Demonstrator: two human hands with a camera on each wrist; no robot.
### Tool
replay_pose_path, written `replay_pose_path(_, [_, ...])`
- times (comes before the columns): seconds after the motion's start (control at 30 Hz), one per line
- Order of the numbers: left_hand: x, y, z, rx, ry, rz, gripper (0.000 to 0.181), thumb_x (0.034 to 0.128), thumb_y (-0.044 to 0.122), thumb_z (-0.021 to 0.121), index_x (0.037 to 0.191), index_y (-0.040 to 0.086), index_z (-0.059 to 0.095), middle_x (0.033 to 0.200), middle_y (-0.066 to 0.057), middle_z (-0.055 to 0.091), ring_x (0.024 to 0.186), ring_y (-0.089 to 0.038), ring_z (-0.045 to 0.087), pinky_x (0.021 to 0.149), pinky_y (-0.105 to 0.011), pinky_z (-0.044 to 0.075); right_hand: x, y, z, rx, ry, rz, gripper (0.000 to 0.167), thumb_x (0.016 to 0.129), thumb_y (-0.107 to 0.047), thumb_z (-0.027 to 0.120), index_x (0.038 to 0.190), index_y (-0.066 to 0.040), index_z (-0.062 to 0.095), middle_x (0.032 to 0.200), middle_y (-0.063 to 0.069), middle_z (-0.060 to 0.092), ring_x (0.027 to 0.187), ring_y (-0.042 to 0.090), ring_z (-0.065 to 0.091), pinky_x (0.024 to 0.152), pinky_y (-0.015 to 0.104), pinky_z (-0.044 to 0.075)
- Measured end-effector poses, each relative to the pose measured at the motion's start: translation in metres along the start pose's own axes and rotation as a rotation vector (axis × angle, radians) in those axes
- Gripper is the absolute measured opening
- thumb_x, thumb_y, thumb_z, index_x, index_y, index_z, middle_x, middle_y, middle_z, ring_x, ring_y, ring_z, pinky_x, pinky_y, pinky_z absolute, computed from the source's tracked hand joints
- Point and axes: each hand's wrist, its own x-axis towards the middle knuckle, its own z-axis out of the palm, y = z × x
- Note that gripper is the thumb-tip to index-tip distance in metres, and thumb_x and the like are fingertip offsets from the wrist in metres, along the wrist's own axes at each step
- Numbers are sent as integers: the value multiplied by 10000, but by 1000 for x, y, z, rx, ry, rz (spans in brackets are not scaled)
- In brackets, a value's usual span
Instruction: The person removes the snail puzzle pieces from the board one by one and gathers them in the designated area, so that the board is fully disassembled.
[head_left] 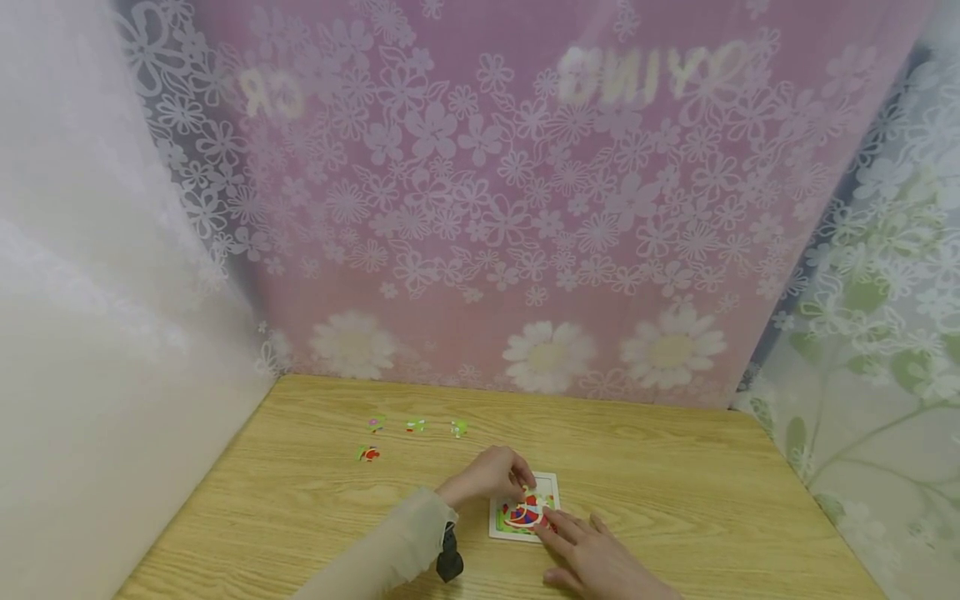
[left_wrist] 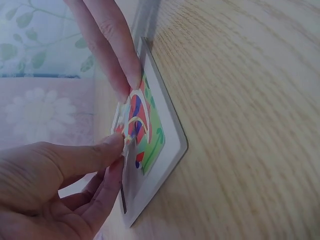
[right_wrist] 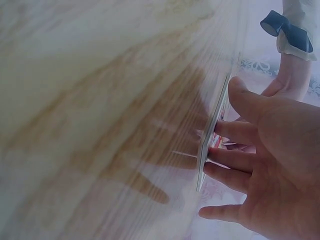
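Note:
A white-framed puzzle board [head_left: 493,530] with a red, blue and green picture lies on the wooden table; its frame [left_wrist: 172,135] shows close up in the left wrist view. My left hand [head_left: 491,477] pinches a small puzzle piece [left_wrist: 131,131] between thumb and fingers over the picture; its exact outline is partly hidden. My right hand [head_left: 592,554] lies at the board's right side, fingers extended, fingertips [left_wrist: 131,82] touching the picture. In the right wrist view, the right hand's straight fingers [right_wrist: 232,159] reach over the board's edge [right_wrist: 204,150].
Several loose puzzle pieces lie at the table's back left, among them a green one [head_left: 459,428] and a red and green one [head_left: 369,454]. A flowered pink curtain [head_left: 487,208] hangs behind the table [head_left: 675,467], with pale sheets at both sides.

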Motion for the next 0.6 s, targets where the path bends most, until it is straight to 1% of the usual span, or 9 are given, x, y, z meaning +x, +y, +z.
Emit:
replay_pose_path(0.1, [1,-1,-1,-4,-10,15,165,811,-3,823,882,144,801,735,104,663,633,-7,563,593,-170,483,0,1,-1,5,-5,-2,615,1001,-510,564,1420,-59,589,1421,198,564,1198,393,618,915,696,478])
replay_pose_path(0.2, [1,-2,-3,-10,-22,35,177,813,-4,815,881,159,802,746,113,669,647,-7,576,600,-172,493,0,0,0,-13,13,-15,610,998,-506,571,1405,-53,600,1403,203,577,1176,396,629,889,692,493])
replay_pose_path(0.33, [-2,-3,-8,-22,-35,65,134,847,39,811,892,165,803,818,84,720,718,2,614,662,-175,517,-1,0,-1,-28,32,-19,605,990,-509,584,1390,-55,613,1389,199,587,1168,389,633,876,687,501])
replay_pose_path(0.47, [-4,-5,-12,-34,-40,96,88,879,83,796,919,160,805,892,48,758,781,16,632,724,-172,523,-1,0,-1,-24,20,-11,614,989,-520,581,1400,-65,605,1399,190,579,1202,370,617,893,688,492])
replay_pose_path(0.57, [-5,-7,-14,-59,-36,95,78,901,96,774,934,156,810,887,55,760,775,22,629,716,-168,516,0,-1,-1,-21,1,-1,617,991,-525,576,1407,-71,601,1410,183,572,1237,351,594,907,685,487])
replay_pose_path(0.6, [-5,-7,-15,-77,-32,86,76,908,99,767,941,152,811,879,63,754,771,16,628,710,-172,514,0,-1,-1,-18,-1,0,616,992,-523,574,1409,-71,600,1413,183,570,1247,350,588,912,687,483])
